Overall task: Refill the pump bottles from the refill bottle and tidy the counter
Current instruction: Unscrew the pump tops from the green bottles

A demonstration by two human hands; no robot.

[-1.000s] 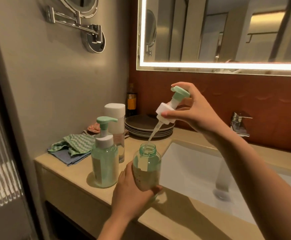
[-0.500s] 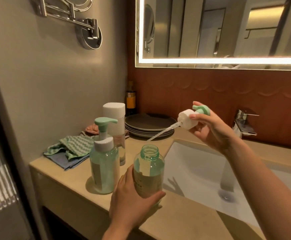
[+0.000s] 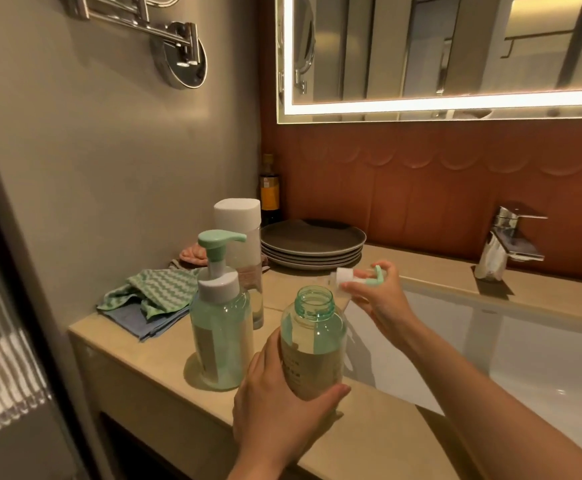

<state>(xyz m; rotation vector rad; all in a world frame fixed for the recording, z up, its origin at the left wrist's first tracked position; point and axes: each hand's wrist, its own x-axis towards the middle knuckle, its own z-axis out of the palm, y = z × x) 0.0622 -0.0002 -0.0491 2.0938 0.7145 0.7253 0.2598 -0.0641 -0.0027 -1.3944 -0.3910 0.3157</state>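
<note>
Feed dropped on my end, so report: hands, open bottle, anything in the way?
Left hand grips the open bottle, upright. Right hand holds the pump head just behind it. Second pump bottle stands close beside; neck unobstructed.

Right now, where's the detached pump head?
Head view, centre: the pump head is pinched in the right hand, just behind and right of the open bottle, in front of the stacked plates, by the sink's left edge.

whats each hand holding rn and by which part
The left hand grips the uncapped green bottle around its lower body. The right hand pinches the removed pump head at its white collar.
</note>
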